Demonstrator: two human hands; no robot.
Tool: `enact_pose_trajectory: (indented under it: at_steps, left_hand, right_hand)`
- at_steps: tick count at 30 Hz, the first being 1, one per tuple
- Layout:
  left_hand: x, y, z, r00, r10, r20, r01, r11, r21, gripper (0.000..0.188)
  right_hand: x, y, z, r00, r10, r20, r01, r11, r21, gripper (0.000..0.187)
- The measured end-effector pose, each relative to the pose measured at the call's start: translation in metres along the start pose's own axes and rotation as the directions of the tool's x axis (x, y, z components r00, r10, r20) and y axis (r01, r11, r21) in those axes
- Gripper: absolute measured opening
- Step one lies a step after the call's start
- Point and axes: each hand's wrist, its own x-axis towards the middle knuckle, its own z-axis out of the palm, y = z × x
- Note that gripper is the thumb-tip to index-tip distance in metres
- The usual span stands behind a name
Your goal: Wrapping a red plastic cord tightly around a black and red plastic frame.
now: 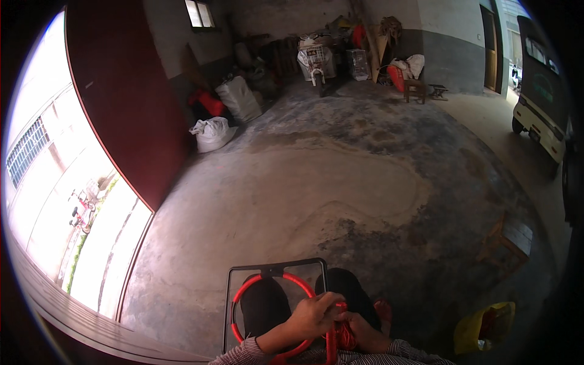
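On my lap rests a black rectangular frame point(229, 304) with a ring point(236, 316) fixed inside it, wrapped mostly in red with dark stretches. My left hand point(313, 316) reaches across the ring, its fingers pinched on a bit of red cord at the ring's right side. Close against it, my right hand point(366, 334) is closed around a bundle of red cord point(345, 336). A red-wrapped upright piece point(331, 347) shows just below the hands. The fingertips partly cover one another, so the exact grip on the cord is hidden.
A yellow bag point(483, 327) stands open at the lower right, near a small wooden stool point(512, 240). White sacks point(213, 134) lean by the dark red door point(125, 103). Farther back are a parked scooter point(315, 61) and a wooden chair point(415, 90); a vehicle point(540, 103) stands at right.
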Motion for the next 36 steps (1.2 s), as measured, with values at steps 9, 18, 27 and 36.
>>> enact_pose_trajectory:
  at_steps: [9, 18, 27, 36]
  left_hand:
    - [-0.049, -0.063, 0.038, 0.805, -0.542, -0.24, 0.441, 0.818, -0.369, 0.01]
    - [-0.055, -0.069, 0.055, 0.751, -0.64, -0.16, 0.438, 0.666, -0.604, 0.033]
    - [-0.053, -0.065, 0.059, 0.73, -0.681, 0.057, 0.452, 0.42, -0.787, 0.026]
    - [-0.057, -0.069, 0.058, 0.747, -0.66, 0.08, 0.441, 0.402, -0.803, 0.018]
  right_hand:
    - [-0.004, -0.005, 0.024, 0.998, 0.033, -0.048, -0.031, 0.998, 0.059, 0.024]
    - [0.009, -0.001, -0.006, 0.995, 0.101, 0.007, -0.101, 0.982, 0.158, 0.022]
    - [0.011, 0.001, -0.013, 0.997, 0.077, -0.003, -0.076, 0.983, 0.168, 0.021]
    - [0.01, -0.001, -0.011, 0.993, 0.117, 0.016, -0.118, 0.975, 0.189, 0.021]
